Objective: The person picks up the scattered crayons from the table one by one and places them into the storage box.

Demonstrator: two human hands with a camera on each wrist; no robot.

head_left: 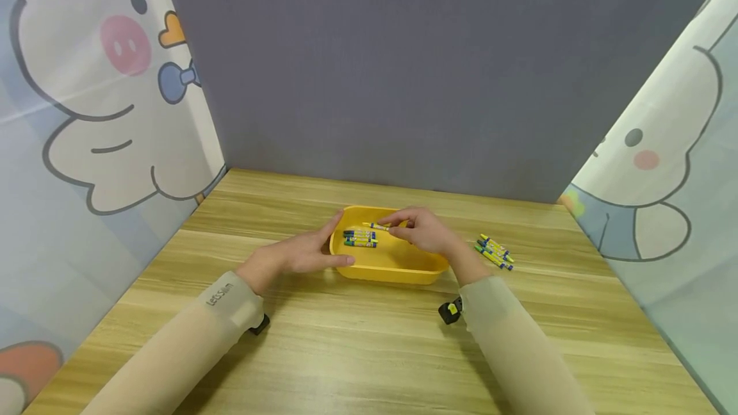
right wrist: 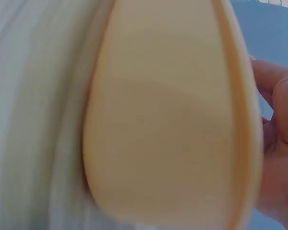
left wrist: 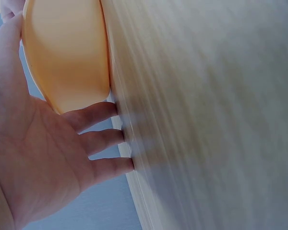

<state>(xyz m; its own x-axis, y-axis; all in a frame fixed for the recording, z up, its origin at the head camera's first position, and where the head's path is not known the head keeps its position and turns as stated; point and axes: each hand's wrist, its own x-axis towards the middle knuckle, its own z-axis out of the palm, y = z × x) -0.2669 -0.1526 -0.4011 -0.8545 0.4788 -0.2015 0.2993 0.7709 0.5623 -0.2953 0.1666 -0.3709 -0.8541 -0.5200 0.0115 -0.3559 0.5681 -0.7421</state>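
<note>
A shallow yellow plastic tray (head_left: 392, 274) stands on the table. My left hand (head_left: 302, 253) rests against its left end with the thumb at the near rim. In the left wrist view its fingers (left wrist: 98, 141) are spread and fairly straight, with tips down at the table. Over the tray, my right hand (head_left: 423, 229) pinches a yellow-wrapped crayon (head_left: 375, 226) at its right end. Several crayons (head_left: 360, 244) lie side by side in the tray's left part, below the held one. The tray wall (right wrist: 163, 124) hides the right fingertips in the right wrist view.
Several more crayons (head_left: 493, 253) lie in a small slanted group on the wooden table (head_left: 346, 351), right of the tray. A grey panel (head_left: 380, 69) closes the back, and printed cloths with cartoon animals hang at both sides.
</note>
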